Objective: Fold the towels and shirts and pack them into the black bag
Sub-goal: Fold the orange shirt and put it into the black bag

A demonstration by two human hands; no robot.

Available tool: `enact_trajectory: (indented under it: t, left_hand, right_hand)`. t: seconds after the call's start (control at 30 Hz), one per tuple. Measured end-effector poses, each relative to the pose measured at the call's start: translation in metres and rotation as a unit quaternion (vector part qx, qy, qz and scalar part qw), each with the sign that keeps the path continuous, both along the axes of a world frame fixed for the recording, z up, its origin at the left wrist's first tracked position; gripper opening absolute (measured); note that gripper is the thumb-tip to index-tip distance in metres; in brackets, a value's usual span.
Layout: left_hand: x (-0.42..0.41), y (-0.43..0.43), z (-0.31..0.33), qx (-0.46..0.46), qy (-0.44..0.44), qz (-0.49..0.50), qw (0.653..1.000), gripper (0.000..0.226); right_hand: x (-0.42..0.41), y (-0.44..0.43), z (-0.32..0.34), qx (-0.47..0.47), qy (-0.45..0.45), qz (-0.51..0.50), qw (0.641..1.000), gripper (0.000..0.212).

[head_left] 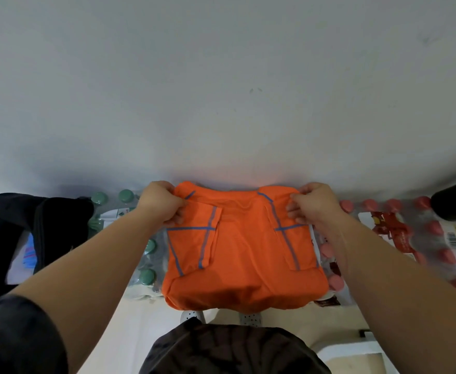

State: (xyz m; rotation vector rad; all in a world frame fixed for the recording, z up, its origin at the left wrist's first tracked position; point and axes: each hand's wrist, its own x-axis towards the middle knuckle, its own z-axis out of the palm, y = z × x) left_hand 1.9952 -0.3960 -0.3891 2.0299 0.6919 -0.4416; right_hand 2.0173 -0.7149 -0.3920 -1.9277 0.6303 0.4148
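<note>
Gripping one orange shirt (237, 252) by its top corners: left hand (162, 203) and right hand (313, 205), two in all, fingers (177, 215) curled and pinching cloth. Between the fingers, both sleeves already folded in; below them, the lower half apparently not yet folded or packed. Left of the left fingers, one open black bag (46, 220) holding pale cloth, pieces uncountable. No towels seen.

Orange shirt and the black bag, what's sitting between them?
In the head view, a wrapped pack of green-capped bottles sits between the black bag and the orange shirt.
</note>
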Motion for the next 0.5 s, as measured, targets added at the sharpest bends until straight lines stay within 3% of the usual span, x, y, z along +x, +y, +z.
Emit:
enact_trajectory:
  t: [0.17,0.3,0.5]
  left_hand:
    - [-0.012,-0.005,0.001,-0.167,-0.008,0.087,0.982,0.006]
    - [-0.022,-0.006,0.002,-0.172,-0.060,0.100,0.978,0.008]
    - [-0.010,-0.009,0.035,-0.192,-0.218,0.059,0.955,0.014]
  right_hand:
    - [-0.018,-0.004,0.018,0.110,0.006,-0.040,0.993,0.009]
    - [-0.025,-0.011,0.026,0.109,-0.029,-0.046,0.993,0.020]
    - [-0.009,-0.023,0.046,0.091,-0.220,-0.032,0.971,0.007]
